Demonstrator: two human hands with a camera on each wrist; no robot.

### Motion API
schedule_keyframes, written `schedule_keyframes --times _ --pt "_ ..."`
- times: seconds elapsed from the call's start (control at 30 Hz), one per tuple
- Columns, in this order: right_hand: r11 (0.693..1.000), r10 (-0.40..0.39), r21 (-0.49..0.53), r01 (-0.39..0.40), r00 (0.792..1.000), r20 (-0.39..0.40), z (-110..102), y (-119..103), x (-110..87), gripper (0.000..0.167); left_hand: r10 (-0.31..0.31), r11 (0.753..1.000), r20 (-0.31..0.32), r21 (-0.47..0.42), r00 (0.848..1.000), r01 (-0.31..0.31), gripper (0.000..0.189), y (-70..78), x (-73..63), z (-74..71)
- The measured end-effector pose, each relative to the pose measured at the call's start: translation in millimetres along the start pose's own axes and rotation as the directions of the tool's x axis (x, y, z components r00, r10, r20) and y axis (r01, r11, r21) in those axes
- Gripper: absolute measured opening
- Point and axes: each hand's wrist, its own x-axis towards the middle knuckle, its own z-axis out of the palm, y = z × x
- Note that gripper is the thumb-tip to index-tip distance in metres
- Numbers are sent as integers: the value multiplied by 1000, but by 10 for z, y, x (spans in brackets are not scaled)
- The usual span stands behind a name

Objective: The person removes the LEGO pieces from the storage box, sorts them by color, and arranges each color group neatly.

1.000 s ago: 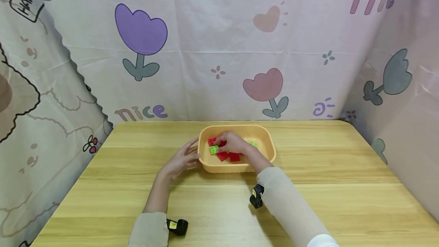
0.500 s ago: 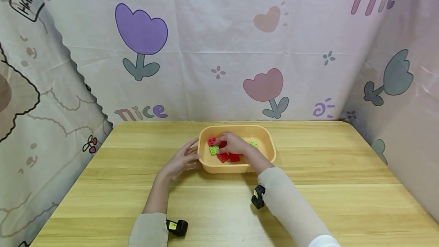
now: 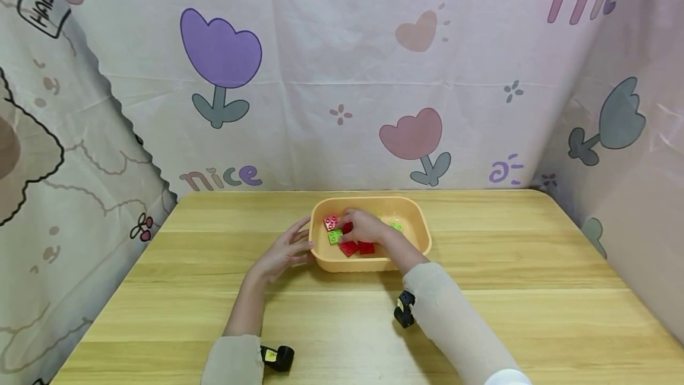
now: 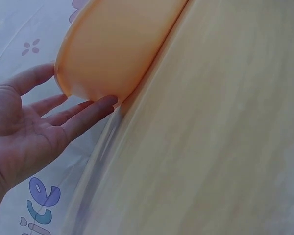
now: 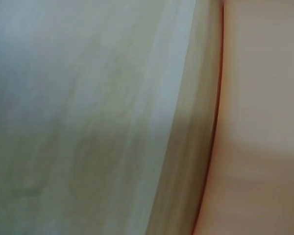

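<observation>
Pale cloth [image 3: 310, 46] printed with tulips, hearts and lettering hangs behind and to both sides of the wood-grain desk [image 3: 534, 266] I am watching from afar. Going from the left, I see a grey sleeve [image 3: 232, 361] with a black wrist camera [image 3: 279, 359] on it, and beyond the sleeve the left hand [image 3: 280, 253]. Its grip is spread wide and clasps nothing; the left wrist view shows me fingers [image 4: 90, 118] touching the end of the yellow-orange tray [image 3: 350, 266] from outside. The tray sits upright near the far edge of the desk, with toy bricks in it. Towards its left end lie a pinkish-red brick [image 3: 331, 222] and, just beside it on the near side, a light green brick [image 3: 335, 236]. Next comes a dark red brick [image 3: 347, 228], partly covered by the right hand [image 3: 365, 227], which reaches into the tray with its fingers bent. I cannot tell whether this grip has hold of any brick. Two more red bricks [image 3: 349, 248] lie near the front wall, below the hand, and another green brick [image 3: 396, 226] shows beyond the wrist, further right. The right forearm wears a grey sleeve too, with a second black camera [image 3: 404, 309]; the right wrist view gives me only blurred desk and tray side.
</observation>
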Motion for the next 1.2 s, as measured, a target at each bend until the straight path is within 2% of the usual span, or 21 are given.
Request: schedule_keyframes --times 0.33,0.57,0.77,0.97,1.2 --pt "999 29 -14 -29 999 15 2 -32 -5 28 -10 1000 -8 18 1000 10 65 -17 0 0" --pt "998 3 -61 -4 1000 -17 -19 -41 -13 28 0 1000 -15 3 1000 0 65 -8 -9 2" --pt "998 -12 -64 9 999 -43 -34 -12 -24 30 5 1000 8 -1 1000 -5 66 -11 -7 7" --pt "998 -46 -35 44 997 -70 -81 -32 -53 30 -1 1000 19 -3 1000 1 65 -20 1 15" --pt "999 -31 19 33 995 -91 -177 -154 -127 30 2 1000 25 9 1000 -3 64 -21 -15 2"
